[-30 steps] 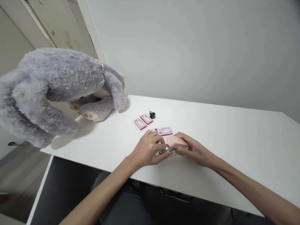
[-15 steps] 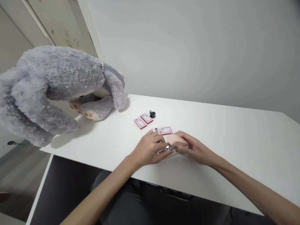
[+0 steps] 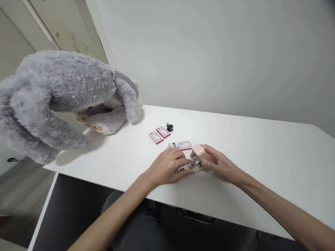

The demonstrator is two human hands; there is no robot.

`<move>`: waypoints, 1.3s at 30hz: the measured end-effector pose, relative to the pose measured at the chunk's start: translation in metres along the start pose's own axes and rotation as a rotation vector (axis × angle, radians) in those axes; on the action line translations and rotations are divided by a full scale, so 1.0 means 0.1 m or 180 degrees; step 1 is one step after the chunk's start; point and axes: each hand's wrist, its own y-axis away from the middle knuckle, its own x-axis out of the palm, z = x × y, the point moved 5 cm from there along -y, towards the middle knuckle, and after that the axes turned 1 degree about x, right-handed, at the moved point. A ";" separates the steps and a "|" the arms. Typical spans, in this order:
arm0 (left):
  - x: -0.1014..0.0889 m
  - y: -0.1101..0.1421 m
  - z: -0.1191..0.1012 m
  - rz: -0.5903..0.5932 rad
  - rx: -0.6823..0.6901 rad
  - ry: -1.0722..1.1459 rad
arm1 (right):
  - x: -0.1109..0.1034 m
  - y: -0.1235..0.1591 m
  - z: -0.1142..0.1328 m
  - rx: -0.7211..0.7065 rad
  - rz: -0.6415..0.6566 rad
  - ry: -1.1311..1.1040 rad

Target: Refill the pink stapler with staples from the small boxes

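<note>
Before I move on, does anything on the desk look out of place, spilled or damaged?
The big grey plush toy looks odd: it slumps at the left end of the white desk, part seemingly past the edge. The red-and-white boxes lie flat; I see no spill or damage.

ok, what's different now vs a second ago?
The pink piece, held in the right hand, has tipped up, its left end swinging rightward, so more of the metal strip next to it shows. No visible new grab or release. Left hand, red-and-white boxes, small black item and plush toy: essentially as before.
</note>
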 end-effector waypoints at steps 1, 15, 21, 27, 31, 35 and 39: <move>0.00 0.00 0.00 -0.0019 -0.0022 0.0032 | -0.01 0.00 0.00 0.0008 -0.0034 -0.0053; -0.03 0.04 0.27 -0.0521 -0.1184 -0.0131 | -0.56 0.00 -0.01 -0.0100 -0.0534 -0.0793; 0.00 0.12 0.41 -0.0602 -0.1729 0.0438 | -0.84 0.06 -0.02 -0.0043 -0.0640 -0.0662; -0.08 0.20 0.48 -0.1557 -0.2347 0.2245 | -1.10 0.09 -0.09 -0.0129 -0.1103 -0.0645; -0.06 0.20 0.53 -0.1828 -0.2428 0.3047 | -1.23 0.11 -0.13 -0.0146 -0.1290 -0.0418; -0.06 0.22 0.61 -0.1980 -0.2495 0.3423 | -1.28 0.11 -0.18 -0.0037 -0.1370 -0.0293; -0.09 0.23 0.60 -0.2042 -0.2537 0.3061 | -1.29 0.11 -0.21 0.0137 -0.1563 -0.0077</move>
